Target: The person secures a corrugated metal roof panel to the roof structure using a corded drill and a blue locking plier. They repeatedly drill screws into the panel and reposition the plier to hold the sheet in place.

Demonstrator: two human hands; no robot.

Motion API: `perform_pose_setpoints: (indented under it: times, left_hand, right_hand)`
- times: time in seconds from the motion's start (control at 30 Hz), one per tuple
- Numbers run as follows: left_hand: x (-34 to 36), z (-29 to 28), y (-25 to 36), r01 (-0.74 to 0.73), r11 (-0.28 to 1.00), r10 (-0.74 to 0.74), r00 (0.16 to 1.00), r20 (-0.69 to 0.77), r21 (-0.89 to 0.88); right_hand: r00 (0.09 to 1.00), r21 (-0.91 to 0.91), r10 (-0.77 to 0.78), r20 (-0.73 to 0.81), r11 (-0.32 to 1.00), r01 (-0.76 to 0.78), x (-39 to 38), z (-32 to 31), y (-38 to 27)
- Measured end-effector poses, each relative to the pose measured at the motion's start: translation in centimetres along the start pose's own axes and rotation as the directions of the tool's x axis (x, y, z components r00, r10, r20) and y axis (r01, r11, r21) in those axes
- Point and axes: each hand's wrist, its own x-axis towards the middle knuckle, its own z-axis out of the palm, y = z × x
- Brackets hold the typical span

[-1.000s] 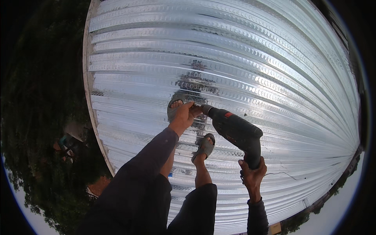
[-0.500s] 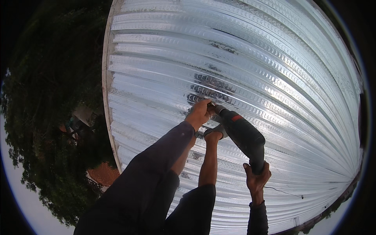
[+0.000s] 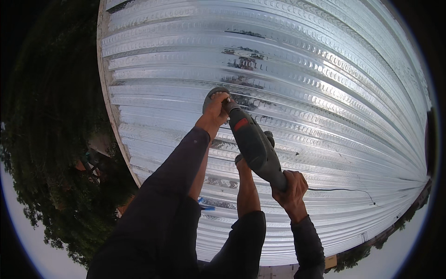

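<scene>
the right hand (image 3: 290, 189) wraps round the rear of the power drill (image 3: 254, 145), which extends ahead of that grip; the left hand (image 3: 214, 112) curls at its front end, hold unclear.

Pretty shiny roof of silver ridged metal sheeting (image 3: 153, 97), honestly. There's a thin black cable (image 3: 344, 189) trailing across it, plus a small bright-blue thing (image 3: 208, 209) further left.
</scene>
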Motion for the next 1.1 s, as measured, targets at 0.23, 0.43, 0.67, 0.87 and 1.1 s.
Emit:
perform_pose_setpoints:
  times: [0.23,0.43,0.67,0.87,1.1]
  left_hand:
    - [4.0,2.4,6.3,0.229,0.966,-0.232,0.973,0.011,0.119]
    - [8.4,2.8,7.3,0.298,0.945,-0.292,0.955,-0.06,0.134]
    - [10.8,2.7,6.1,0.329,0.914,-0.318,0.944,-0.083,0.238]
    - [12.2,2.0,7.4,0.365,0.919,-0.35,0.929,-0.122,0.146]
    - [12.7,2.3,8.4,0.32,0.946,-0.308,0.935,-0.179,0.046]
  right_hand:
    - [0.978,0.109,0.148,0.148,0.98,-0.165,4.4,6.5,2.3]
    - [0.897,-0.059,0.247,0.367,0.968,-0.242,6.1,11.0,1.3]
    - [0.923,-0.036,0.208,0.323,0.978,-0.207,7.8,13.6,0.8]
    - [0.903,0.024,0.226,0.364,0.968,-0.252,10.7,13.6,1.8]
    - [0.861,-0.008,0.234,0.452,0.966,-0.258,12.1,14.8,2.3]
